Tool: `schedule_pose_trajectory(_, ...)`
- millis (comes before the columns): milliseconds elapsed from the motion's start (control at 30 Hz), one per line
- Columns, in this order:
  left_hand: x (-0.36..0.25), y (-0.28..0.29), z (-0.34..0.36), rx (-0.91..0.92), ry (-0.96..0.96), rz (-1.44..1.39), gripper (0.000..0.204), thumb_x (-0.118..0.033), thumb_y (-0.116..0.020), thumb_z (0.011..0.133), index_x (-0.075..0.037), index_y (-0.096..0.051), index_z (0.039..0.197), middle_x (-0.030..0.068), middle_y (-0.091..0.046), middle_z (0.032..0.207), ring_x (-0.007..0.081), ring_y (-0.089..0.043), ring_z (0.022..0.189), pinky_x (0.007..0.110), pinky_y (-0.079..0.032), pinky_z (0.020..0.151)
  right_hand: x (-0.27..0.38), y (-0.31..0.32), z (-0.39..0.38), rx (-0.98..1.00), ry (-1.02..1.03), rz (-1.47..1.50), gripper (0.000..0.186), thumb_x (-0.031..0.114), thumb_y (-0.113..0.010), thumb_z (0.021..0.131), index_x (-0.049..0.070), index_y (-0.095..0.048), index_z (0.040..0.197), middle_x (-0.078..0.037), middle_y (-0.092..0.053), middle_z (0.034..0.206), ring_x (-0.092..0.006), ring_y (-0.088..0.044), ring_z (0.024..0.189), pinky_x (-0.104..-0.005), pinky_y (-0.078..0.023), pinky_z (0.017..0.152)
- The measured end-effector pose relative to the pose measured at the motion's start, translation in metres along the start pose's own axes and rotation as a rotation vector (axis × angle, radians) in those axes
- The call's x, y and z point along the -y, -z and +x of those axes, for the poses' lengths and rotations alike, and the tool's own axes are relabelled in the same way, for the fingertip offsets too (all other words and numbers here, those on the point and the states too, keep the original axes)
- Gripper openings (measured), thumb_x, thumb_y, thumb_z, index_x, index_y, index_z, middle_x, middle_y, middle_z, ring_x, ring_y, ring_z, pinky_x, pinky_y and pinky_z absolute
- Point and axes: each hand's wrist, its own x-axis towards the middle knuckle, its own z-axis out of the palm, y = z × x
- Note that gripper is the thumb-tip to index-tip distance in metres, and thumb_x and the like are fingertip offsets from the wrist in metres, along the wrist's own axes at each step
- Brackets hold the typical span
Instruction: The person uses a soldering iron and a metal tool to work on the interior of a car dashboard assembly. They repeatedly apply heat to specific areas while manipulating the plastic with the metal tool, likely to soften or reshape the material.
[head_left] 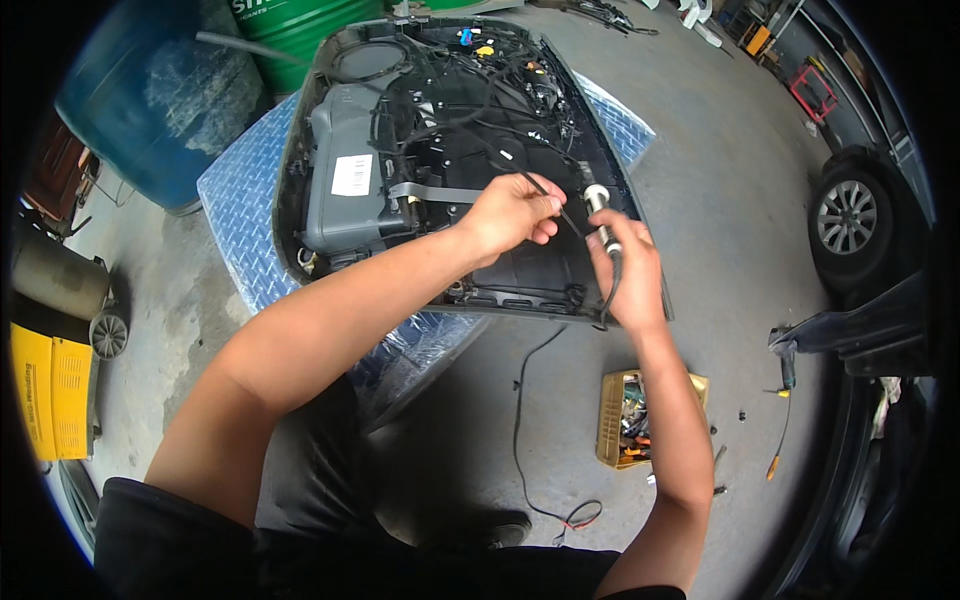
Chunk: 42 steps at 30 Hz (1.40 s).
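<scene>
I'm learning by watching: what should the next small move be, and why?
Perhaps bring the thin black rod nearer the far end of the silver corded tool: the left hand pinches the rod while the right hand grips the tool beside it, both over the black panel.

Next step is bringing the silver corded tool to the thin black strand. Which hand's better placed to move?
Right, I'd say: the right hand grips the silver corded tool, while the left hand is occupied pinching the thin black strand nearby.
</scene>
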Motion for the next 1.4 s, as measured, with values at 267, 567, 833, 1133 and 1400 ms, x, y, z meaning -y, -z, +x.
schedule_pose_trajectory(267, 0.004, 0.005, 0.002, 0.032, -0.044, 0.065, 0.013, -0.002, -0.052, 0.094, 0.003, -0.061, 0.102, 0.0088, -0.063, 0.098, 0.0152, -0.063, 0.085, 0.028, -0.054, 0.080, -0.009, 0.097, 0.014, -0.180, -0.400, 0.366, 0.038, 0.021, -0.057, 0.094, -0.002, -0.056, 0.125, -0.001, -0.058, 0.068, -0.0066, -0.052, 0.059, -0.0217, -0.038, 0.055)
schedule_pose_trajectory(567, 0.013, -0.003, 0.000, 0.078, -0.049, 0.117, 0.016, -0.005, -0.054, 0.095, 0.005, -0.060, 0.106, 0.0107, -0.063, 0.103, 0.0156, -0.064, 0.091, 0.028, -0.053, 0.085, -0.031, 0.111, 0.006, -0.168, -0.382, 0.373, 0.023, 0.017, -0.056, 0.090, -0.002, -0.062, 0.099, 0.003, -0.049, 0.061, -0.0045, -0.042, 0.054, -0.0227, -0.031, 0.049)
schedule_pose_trajectory(833, 0.010, -0.015, -0.004, 0.060, -0.080, 0.160, 0.014, -0.005, -0.055, 0.095, 0.005, -0.062, 0.101, 0.0083, -0.063, 0.097, 0.0137, -0.061, 0.087, 0.027, -0.053, 0.081, -0.056, 0.087, 0.005, -0.232, -0.521, 0.457, 0.023, 0.020, -0.055, 0.091, -0.002, -0.062, 0.088, 0.004, -0.044, 0.055, -0.0052, -0.037, 0.046, -0.0240, -0.031, 0.044)
schedule_pose_trajectory(1133, 0.015, -0.016, -0.003, 0.075, -0.101, 0.228, 0.016, -0.007, -0.055, 0.095, 0.006, -0.064, 0.100, 0.0077, -0.065, 0.095, 0.0128, -0.062, 0.084, 0.027, -0.053, 0.079, -0.068, 0.079, 0.004, -0.208, -0.638, 0.530, 0.025, 0.022, -0.056, 0.090, -0.001, -0.063, 0.087, 0.006, -0.039, 0.053, -0.0046, -0.032, 0.044, -0.0249, -0.029, 0.043)
schedule_pose_trajectory(1400, 0.006, -0.014, -0.011, 0.159, -0.097, 0.310, 0.017, -0.005, -0.054, 0.095, 0.007, -0.065, 0.099, 0.0086, -0.064, 0.100, 0.0132, -0.063, 0.086, 0.027, -0.054, 0.081, -0.069, 0.072, 0.006, -0.192, -0.645, 0.513, 0.026, 0.024, -0.057, 0.090, -0.001, -0.063, 0.086, 0.006, -0.037, 0.052, -0.0051, -0.032, 0.043, -0.0252, -0.029, 0.042)
